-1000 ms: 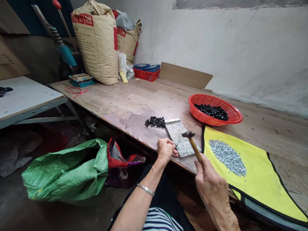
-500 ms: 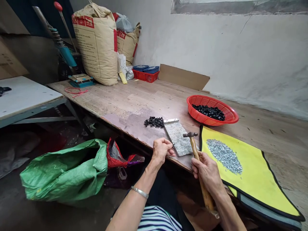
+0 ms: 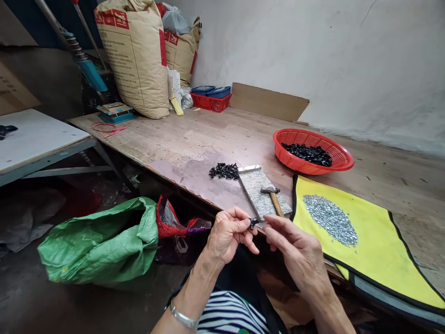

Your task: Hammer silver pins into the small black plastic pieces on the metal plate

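Between thumb and forefinger, my left hand [image 3: 224, 234] pinches a small black plastic piece [image 3: 254, 223]. My right hand [image 3: 297, 250] is just to its right, fingertips drawn together close to the piece; whatever is between them is too small to make out. Behind these fingers a hammer [image 3: 274, 199] has its head over a grey metal-like slab [image 3: 253, 185], and the lower part of its wooden handle is hidden by my right hand. A pile of similar black pieces [image 3: 224, 171] lies left of the slab.
A red plastic basket [image 3: 347, 160] holds more black pieces. On a yellow cloth [image 3: 378, 260] is a heap of tiny silvery metal bits [image 3: 330, 220]. A green sack [image 3: 100, 246] stands open below the table edge. Large paper sacks [image 3: 134, 60] and a teal hand press [image 3: 92, 76] are behind.
The hammer has left my right hand's upright grip, its head now lower over the slab. My hands have come together around the black piece, which now shows in my left fingers.
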A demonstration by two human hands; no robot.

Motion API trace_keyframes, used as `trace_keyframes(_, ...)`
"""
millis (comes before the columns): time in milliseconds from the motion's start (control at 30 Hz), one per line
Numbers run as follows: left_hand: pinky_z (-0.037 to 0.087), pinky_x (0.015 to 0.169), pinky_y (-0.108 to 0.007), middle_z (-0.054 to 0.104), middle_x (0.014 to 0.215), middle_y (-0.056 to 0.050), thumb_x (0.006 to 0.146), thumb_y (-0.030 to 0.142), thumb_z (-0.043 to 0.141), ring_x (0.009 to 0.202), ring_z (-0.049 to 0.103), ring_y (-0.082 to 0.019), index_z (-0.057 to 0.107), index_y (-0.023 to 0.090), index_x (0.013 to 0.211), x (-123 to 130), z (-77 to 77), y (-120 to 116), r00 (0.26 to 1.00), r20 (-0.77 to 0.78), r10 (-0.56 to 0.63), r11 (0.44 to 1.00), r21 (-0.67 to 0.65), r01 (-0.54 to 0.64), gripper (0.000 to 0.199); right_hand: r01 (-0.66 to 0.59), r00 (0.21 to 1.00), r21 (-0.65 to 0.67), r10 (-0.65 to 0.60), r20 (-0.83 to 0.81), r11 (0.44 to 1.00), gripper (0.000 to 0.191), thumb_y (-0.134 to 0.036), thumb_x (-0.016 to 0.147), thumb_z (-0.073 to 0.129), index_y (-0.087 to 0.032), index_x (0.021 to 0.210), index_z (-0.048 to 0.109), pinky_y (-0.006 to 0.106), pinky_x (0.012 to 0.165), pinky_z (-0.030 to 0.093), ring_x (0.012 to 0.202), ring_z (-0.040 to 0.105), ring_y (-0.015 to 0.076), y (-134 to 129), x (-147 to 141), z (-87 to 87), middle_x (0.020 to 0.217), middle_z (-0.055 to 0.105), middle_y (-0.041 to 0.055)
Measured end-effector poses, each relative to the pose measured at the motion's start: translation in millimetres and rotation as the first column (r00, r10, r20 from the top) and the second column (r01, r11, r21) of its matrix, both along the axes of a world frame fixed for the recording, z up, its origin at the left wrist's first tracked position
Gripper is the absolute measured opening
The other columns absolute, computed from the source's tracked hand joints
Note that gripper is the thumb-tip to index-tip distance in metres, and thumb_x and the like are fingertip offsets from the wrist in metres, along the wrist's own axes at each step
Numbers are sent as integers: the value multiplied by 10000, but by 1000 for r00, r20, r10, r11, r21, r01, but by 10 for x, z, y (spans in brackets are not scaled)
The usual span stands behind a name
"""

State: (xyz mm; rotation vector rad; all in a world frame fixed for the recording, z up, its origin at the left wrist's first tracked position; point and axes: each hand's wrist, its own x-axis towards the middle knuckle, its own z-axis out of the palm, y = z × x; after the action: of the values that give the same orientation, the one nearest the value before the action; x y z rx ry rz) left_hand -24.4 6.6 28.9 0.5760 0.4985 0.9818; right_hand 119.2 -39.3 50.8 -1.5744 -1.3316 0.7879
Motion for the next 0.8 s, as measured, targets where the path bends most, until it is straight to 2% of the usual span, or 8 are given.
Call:
trace_keyframes(33, 534, 372, -290, 628, 574, -46, 656, 215, 714, 381, 542, -119, 544, 105, 686, 5, -19, -3, 1000, 13, -10, 1000, 1, 10, 205, -38, 994, -6, 38, -106, 999, 338, -413, 770, 602, -173, 1001, 656, 253, 512, 463, 557, 536, 133, -30, -70, 15, 758, 643, 40)
trace_keyframes(100, 527, 359, -283, 610, 546, -30, 648, 219, 725, 375, 540, -121, 548, 105, 685, 8, -50, -9, 999, 28, -19, 1000, -6, 20, 213, -58, 978, 38, 64, -197, 998, 299, -386, 762, 638, -176, 973, 666, 221, 471, 440, 529, 512, 109, -53, -176, 12, 742, 625, 24)
trace_keyframes(333, 528, 362, -291, 578, 503, -16, 623, 210, 742, 380, 526, -117, 565, 98, 681, 0, -96, -27, 998, 46, -35, 999, -18, 36, 218, 1, 992, 152, 18, -121, 988, 149, -308, 772, 638, -198, 858, 688, 192, 437, 406, 481, 469, 79, -29, -240, -56, 670, 578, -14)
trace_keyframes(467, 519, 357, -289, 580, 499, -12, 614, 236, 752, 365, 526, -122, 565, 105, 690, 27, -111, -28, 999, 29, -34, 999, -19, 35, 241, 19, 990, 129, -1, -139, 991, 166, -314, 757, 641, -184, 850, 688, 203, 434, 421, 479, 475, 87, -51, -243, -32, 685, 593, 0)
trace_keyframes(567, 508, 360, -293, 573, 481, -9, 605, 257, 750, 356, 522, -131, 566, 112, 672, 41, -73, -47, 998, -52, 41, 999, 3, -40, 243, 33, 976, 103, -10, -218, 994, 187, -315, 735, 655, -171, 851, 681, 206, 413, 425, 458, 471, 86, -53, -252, -15, 665, 595, 2)
trace_keyframes(633, 491, 372, -277, 568, 471, -6, 627, 256, 723, 359, 530, -141, 574, 124, 661, 39, -22, -78, 980, -161, 117, 992, 64, -107, 202, 42, 965, 92, -16, -262, 995, 190, -303, 718, 670, -166, 850, 678, 205, 413, 430, 455, 474, 86, -46, -257, -8, 648, 597, 0)
trace_keyframes(700, 477, 422, -250, 567, 480, -1, 678, 227, 675, 395, 549, -138, 599, 140, 667, 29, 31, -123, 919, -317, 234, 962, 212, -172, 116, 53, 955, 77, -27, -297, 996, 188, -289, 712, 679, -164, 851, 678, 203, 418, 430, 456, 478, 86, -40, -258, -7, 624, 594, -4)
trace_keyframes(800, 468, 530, -228, 584, 587, -10, 763, 176, 594, 502, 564, -115, 644, 170, 689, 10, 82, -194, 760, -454, 465, 823, 539, -182, 89, 62, 939, 54, -40, -342, 997, 185, -277, 716, 685, -167, 864, 679, 209, 438, 434, 464, 490, 91, -44, -256, -12, 589, 585, -13)
